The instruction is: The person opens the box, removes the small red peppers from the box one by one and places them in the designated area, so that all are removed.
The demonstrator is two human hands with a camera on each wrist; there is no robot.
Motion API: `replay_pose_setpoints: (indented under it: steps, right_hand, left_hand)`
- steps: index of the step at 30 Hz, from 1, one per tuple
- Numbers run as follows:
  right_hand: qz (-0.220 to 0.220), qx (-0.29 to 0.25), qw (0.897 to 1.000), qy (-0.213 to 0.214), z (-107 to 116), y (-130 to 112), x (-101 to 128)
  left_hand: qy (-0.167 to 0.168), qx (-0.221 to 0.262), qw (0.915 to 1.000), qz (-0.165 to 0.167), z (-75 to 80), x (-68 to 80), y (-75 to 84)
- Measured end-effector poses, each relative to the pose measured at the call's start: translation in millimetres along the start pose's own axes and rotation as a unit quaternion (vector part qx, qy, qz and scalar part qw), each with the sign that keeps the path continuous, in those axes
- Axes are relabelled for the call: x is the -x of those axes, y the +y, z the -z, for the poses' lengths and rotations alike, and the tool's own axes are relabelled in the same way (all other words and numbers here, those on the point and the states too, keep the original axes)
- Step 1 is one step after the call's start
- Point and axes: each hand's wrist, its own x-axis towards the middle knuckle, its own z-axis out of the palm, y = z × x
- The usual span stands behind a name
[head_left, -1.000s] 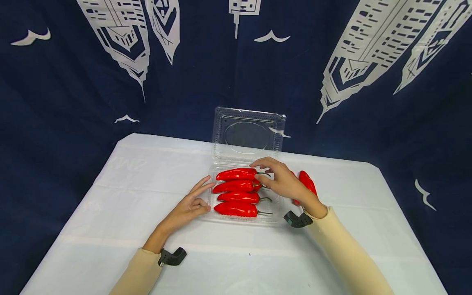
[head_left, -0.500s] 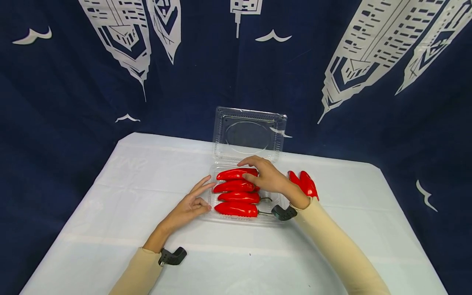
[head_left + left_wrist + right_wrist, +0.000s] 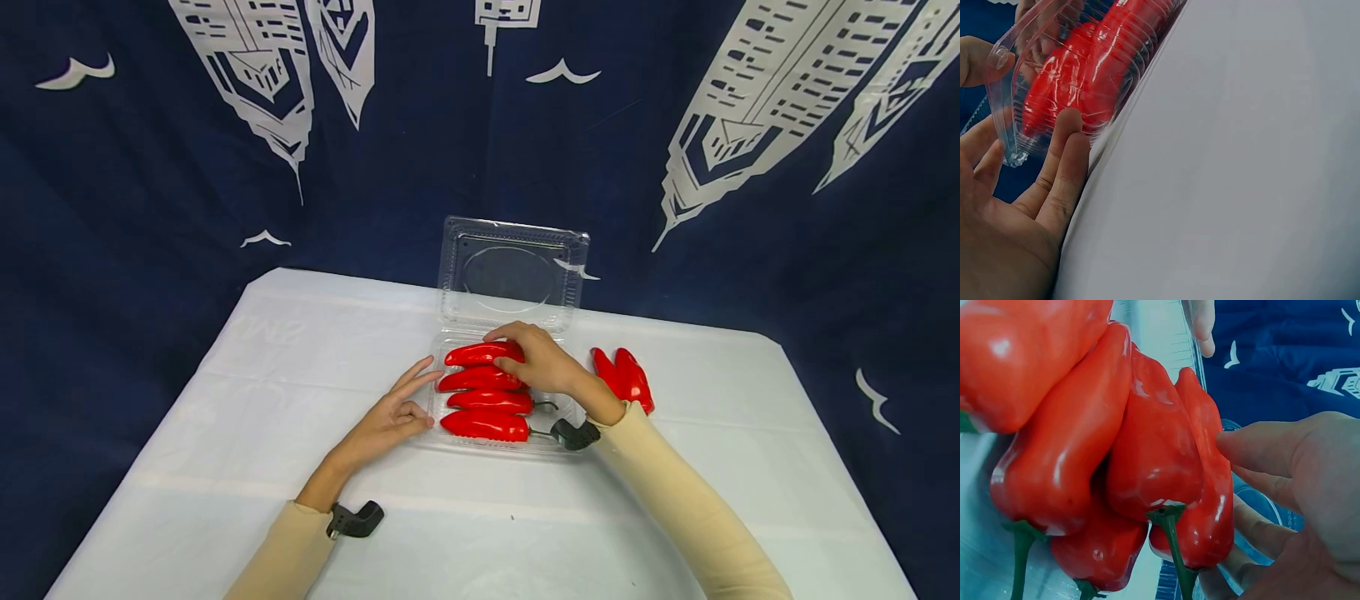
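Observation:
A clear plastic clamshell box (image 3: 558, 450) holds several glossy red peppers (image 3: 483, 426) lying side by side, with green stems pointing right. My right hand (image 3: 542, 360) grips the farthest red pepper (image 3: 480, 354), covering its stem end in the head view. In the right wrist view, one digit rests on that pepper (image 3: 1202, 419) and other fingers pass behind it. Another pepper (image 3: 1100, 556) sits beneath the upper ones. My left hand (image 3: 386, 421) is at the box's left side; its fairly straight fingers (image 3: 1063, 156) touch the clear wall.
The box's transparent lid (image 3: 513, 267) stands raised behind it, in front of a dark blue patterned cloth (image 3: 420, 150). Two more red peppers (image 3: 633, 383) lie on the white table (image 3: 262, 400), right of the box.
My right hand has shifted left from the stem end onto the far pepper, staying there over the last half second. The left hand stays at the box's left side.

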Motion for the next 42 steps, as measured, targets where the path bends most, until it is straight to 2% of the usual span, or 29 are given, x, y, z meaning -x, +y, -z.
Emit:
replay_pose_setpoints:
  steps: [7, 16, 33, 42]
  right_hand:
    - [-0.010, 0.003, 1.000, 0.003, -1.4, 0.5, 0.3]
    - [-0.015, -0.007, 0.999, 0.030, -4.1, 0.9, -0.2]
    - [-0.013, -0.028, 1.000, 0.007, -4.3, -0.9, -0.6]
    - [-0.008, -0.034, 0.999, 0.026, -0.5, 1.4, 4.6]
  left_hand:
    - [-0.002, 0.004, 1.0000, -0.002, -1.3, -0.3, 0.2]
    - [0.000, 0.004, 1.0000, -0.005, -1.2, 0.5, 0.4]
    - [0.001, -0.003, 1.0000, -0.003, -0.8, 1.7, -0.1]
    - [0.003, -0.005, 1.0000, 0.005, -0.5, 1.1, 0.7]
